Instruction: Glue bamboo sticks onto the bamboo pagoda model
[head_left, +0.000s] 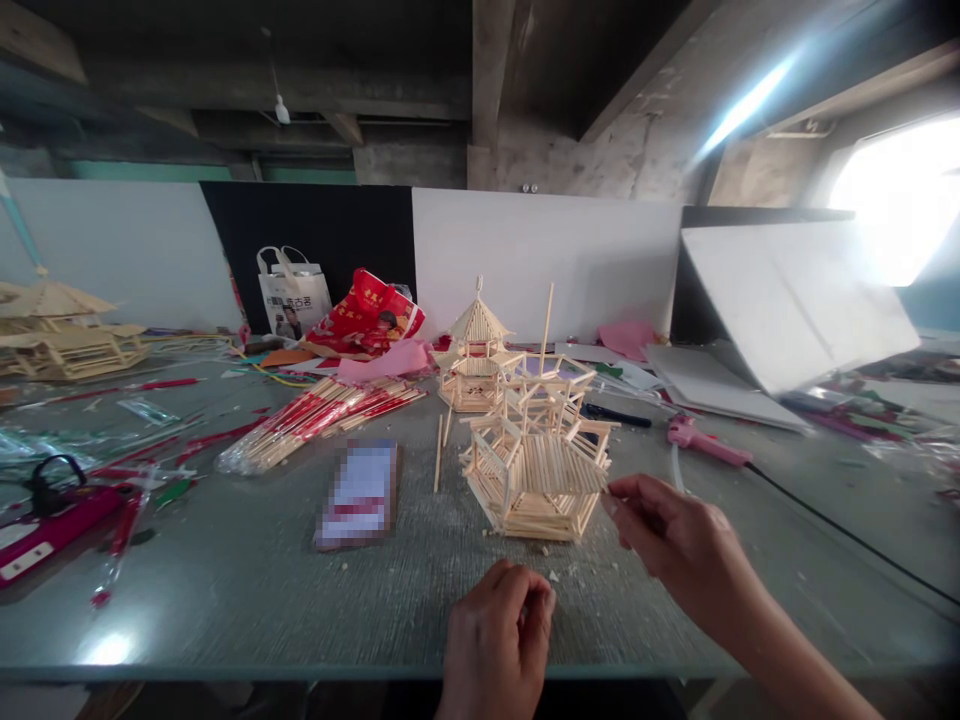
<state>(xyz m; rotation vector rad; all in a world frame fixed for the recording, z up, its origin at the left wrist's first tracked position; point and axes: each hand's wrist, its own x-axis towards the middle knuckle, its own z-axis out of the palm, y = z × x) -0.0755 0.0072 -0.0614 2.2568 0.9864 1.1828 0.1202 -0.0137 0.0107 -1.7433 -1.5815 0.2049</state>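
Note:
A pavilion model (pixel 559 465) built of thin wooden sticks stands in front of me, its near roof panel covered with sticks side by side and its upper frame open. My right hand (pixel 675 540) is at the right corner of that roof panel, thumb and fingertips pinched together; whatever is between them is too small to make out. Near the table's front edge rests my left hand (pixel 499 630), curled with fingertips pressed together, just in front of the model. Its fingers hide anything inside. Behind stands a second stick pavilion (pixel 478 350) with a pointed roof.
Left of the model lie a phone (pixel 358 495), loose sticks (pixel 439 452) and bagged sticks (pixel 300 425). A pink glue gun (pixel 705 442) with a black cord lies right. A magenta power strip (pixel 56 525) and another pavilion (pixel 67 335) occupy the left. White boards (pixel 799 300) lean behind.

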